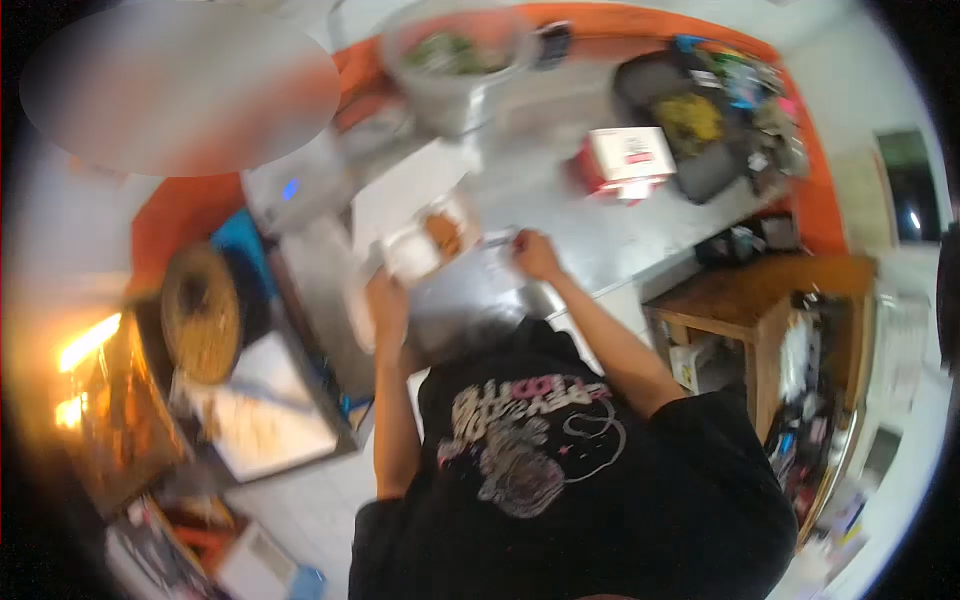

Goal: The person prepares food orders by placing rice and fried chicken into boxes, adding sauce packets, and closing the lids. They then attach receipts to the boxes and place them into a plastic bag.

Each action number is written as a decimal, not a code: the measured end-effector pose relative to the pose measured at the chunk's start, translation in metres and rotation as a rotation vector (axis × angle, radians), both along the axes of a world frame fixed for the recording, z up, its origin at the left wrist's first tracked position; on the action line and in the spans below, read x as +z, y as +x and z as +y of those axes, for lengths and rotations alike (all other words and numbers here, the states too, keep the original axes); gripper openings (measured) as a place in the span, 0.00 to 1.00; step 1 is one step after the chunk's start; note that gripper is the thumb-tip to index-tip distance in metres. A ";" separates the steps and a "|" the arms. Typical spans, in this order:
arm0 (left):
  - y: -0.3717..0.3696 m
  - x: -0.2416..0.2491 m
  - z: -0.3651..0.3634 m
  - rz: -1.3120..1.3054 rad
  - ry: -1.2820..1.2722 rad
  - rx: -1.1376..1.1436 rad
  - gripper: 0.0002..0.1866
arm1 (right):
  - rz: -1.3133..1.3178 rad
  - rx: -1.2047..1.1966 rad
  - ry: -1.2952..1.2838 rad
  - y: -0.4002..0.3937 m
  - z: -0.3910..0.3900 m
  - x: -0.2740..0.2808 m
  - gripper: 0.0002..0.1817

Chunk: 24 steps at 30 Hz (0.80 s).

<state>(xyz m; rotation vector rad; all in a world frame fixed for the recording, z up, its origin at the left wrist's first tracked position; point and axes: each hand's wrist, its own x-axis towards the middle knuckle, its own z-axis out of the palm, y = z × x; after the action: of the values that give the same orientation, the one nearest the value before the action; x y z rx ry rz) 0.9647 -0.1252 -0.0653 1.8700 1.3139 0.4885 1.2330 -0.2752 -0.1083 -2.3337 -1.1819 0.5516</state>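
A white takeaway box (398,205) lies on the metal counter with its lid or liner folded open toward the back. Inside it are a white mound that looks like rice (412,256) and a brown fried piece of food (442,234). My left hand (387,302) is closed on the near left edge of the box, its fingertips partly blurred. To the right of the box, my right hand (536,255) is closed around a thin, shiny utensil (497,240) that points toward the food. Blur hides the utensil's exact kind.
A large clear tub (455,95) with greens stands at the back. A red and white carton (630,160) and a black container (715,165) with yellow-green contents sit to the right. At left are a scale-like white device (290,190), a round brown-topped pot (202,315) and a lit glass case (115,410).
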 end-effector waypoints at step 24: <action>0.091 0.061 -0.098 0.675 -0.805 -0.451 0.14 | 0.474 -0.338 0.542 0.503 -0.200 0.208 0.08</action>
<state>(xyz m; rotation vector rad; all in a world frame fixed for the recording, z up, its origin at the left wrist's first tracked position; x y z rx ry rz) 1.0555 -0.2231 -0.0039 1.5619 1.1594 -0.8618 1.7362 -0.4751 0.0992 -1.7516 -0.6011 0.5381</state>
